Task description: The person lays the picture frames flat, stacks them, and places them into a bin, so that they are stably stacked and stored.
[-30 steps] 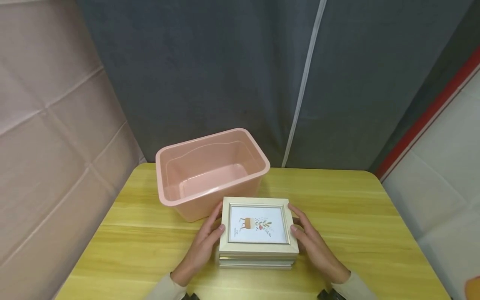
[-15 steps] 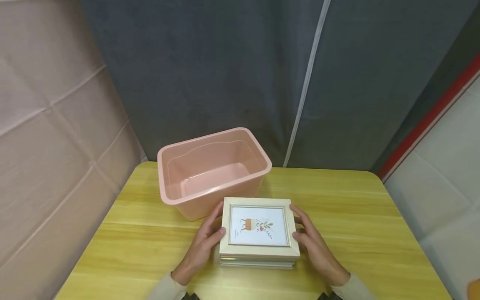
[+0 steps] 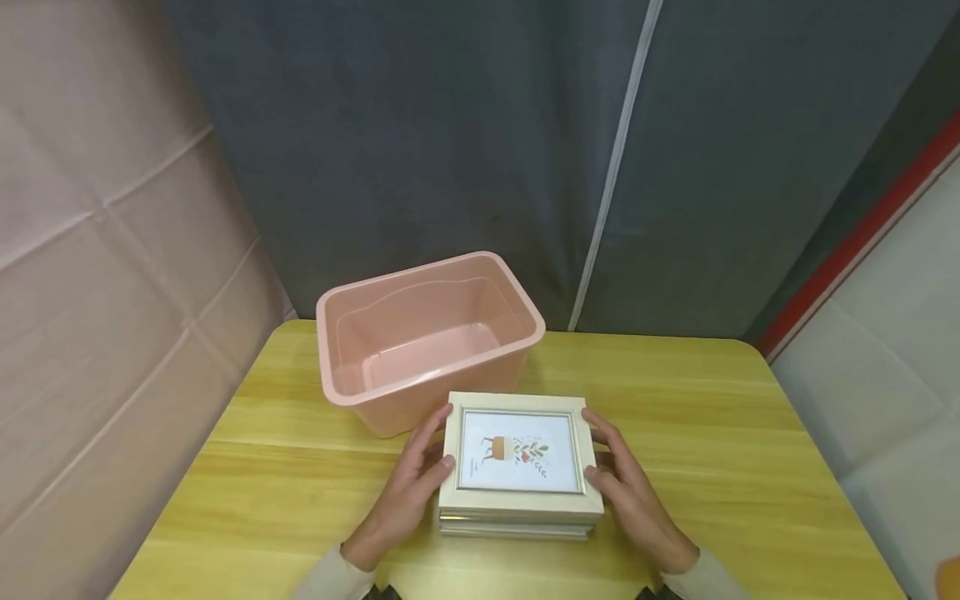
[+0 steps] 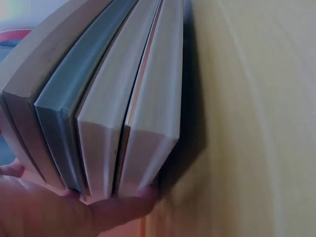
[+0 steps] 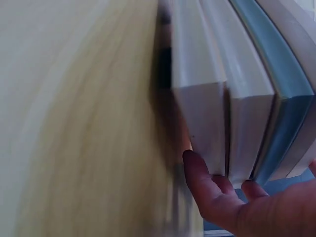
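A stack of several picture frames (image 3: 519, 498) lies in front of me in the head view, its top frame cream with a print of a potted plant. At its left side my left hand (image 3: 408, 487) grips the stack, thumb at the top edge. My right hand (image 3: 633, 492) holds the opposite side the same way. From the left wrist, the layered edges show, pale ones and one blue-grey frame (image 4: 69, 101). The right wrist view has the fingertips (image 5: 195, 165) curled against the side of the lowest frames, close over the tabletop.
A pink plastic bin (image 3: 431, 387) stands just behind the stack to the left, with nothing visible inside. Both are on a yellow wood-grain table (image 3: 712, 450). A dark grey curtain (image 3: 420, 142) hangs behind its far edge, and pale sheeting (image 3: 97, 333) flanks the left.
Both hands keep hold of the stack at its two sides. The head view has shifted very slightly; otherwise hardly anything differs.
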A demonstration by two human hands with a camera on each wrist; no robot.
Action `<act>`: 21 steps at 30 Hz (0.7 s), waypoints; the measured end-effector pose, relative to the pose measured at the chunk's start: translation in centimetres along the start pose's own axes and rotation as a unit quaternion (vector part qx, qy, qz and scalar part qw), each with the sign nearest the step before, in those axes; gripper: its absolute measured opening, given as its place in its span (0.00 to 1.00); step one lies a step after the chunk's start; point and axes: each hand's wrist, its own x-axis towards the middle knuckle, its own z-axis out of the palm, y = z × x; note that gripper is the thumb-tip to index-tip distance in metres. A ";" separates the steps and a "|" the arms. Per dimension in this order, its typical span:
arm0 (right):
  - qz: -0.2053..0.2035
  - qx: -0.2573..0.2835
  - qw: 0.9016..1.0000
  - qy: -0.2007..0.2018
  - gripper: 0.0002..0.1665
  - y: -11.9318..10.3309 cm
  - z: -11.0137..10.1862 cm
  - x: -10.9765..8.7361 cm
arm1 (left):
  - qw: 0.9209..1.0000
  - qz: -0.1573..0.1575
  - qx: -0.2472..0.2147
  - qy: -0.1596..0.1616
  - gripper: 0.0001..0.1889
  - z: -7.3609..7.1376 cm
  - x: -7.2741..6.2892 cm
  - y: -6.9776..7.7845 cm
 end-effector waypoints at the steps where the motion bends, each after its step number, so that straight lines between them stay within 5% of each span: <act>1: 0.002 -0.005 1.000 0.003 0.40 -0.1 0.1 0.0 | 1.000 -0.006 0.010 0.003 0.35 0.1 0.0 0.3; 14: -0.033 -0.034 0.999 -0.002 0.37 -2.5 0.1 -0.7 | 0.999 -0.015 0.037 0.014 0.34 -0.1 -1.4 3.1; 21: -0.050 -0.043 0.998 0.006 0.37 -5.2 -0.4 -1.6 | 0.998 -0.028 0.047 0.010 0.33 -0.4 -2.5 5.8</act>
